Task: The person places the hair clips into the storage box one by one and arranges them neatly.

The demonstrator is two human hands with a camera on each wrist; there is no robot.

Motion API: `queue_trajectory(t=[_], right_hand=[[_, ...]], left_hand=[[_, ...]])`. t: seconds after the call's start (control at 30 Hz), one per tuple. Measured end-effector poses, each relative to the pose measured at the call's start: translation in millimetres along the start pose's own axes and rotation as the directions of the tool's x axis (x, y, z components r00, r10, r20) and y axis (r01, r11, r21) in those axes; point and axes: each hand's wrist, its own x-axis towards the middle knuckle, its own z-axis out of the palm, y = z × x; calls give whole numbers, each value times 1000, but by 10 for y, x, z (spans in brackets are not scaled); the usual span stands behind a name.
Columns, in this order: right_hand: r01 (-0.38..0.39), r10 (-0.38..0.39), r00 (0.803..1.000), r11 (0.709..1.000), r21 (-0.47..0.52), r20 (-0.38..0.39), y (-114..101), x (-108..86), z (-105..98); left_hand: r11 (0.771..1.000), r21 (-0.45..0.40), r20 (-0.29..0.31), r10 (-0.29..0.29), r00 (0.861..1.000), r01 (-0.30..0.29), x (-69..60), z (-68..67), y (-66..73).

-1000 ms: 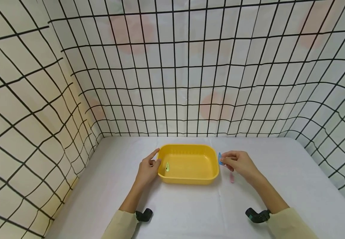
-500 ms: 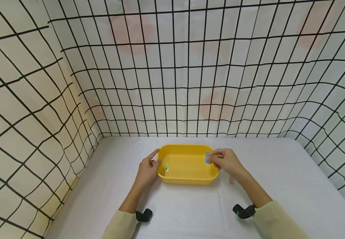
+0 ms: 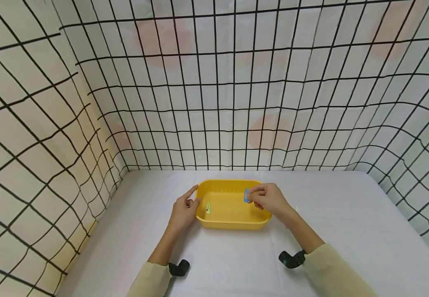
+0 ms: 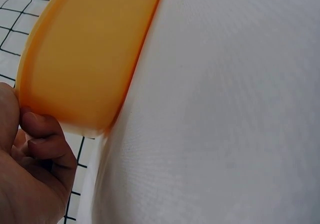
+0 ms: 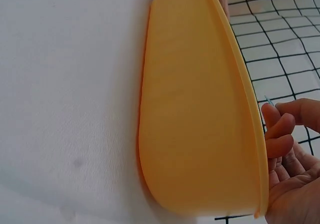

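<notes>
A yellow plastic basin [image 3: 225,225] stands on the white table. My left hand [image 3: 183,210] grips it at its left end; in the left wrist view, curled fingers [image 4: 47,129] lie against its outer wall. My right hand [image 3: 270,199] pinches a blue hair clip [image 3: 246,195] between thumb and fingertips, over the right part of the basin. In the right wrist view only a thin blue tip of the clip [image 5: 269,100] shows past the fingers. A light green hair clip [image 3: 208,207] lies inside the basin near its left end.
A small white piece [image 3: 298,210] shows on the table behind my right forearm; its kind is unclear. Black grid netting [image 3: 233,95] over white cloth surrounds the table at the back and sides. Each wrist wears a black camera [image 3: 291,259].
My right hand has moved left from beside the basin to over it, carrying the blue clip. A pink piece on the table has become hidden behind the right arm. The left hand stays put.
</notes>
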Motion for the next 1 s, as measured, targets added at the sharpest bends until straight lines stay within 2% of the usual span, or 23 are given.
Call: queue_trajectory(t=[0.17,0.4,0.7,1.0], right_hand=[[17,-17,1000,1000,8,17,-6,93,131],[-12,11,1000,999,37,22,-115,172,319],[-58,59,998,998,-26,26,-119,305,559],[-69,71,995,997,-34,64,-73,410,703]], left_hand=[[1000,2,-1,0,1000,0,7,2,-5],[1000,-22,3,8,1000,-8,18,3,-14],[1000,-9,4,-7,1000,7,20,6,-11],[1000,-18,2,-7,1000,7,16,10,-30]])
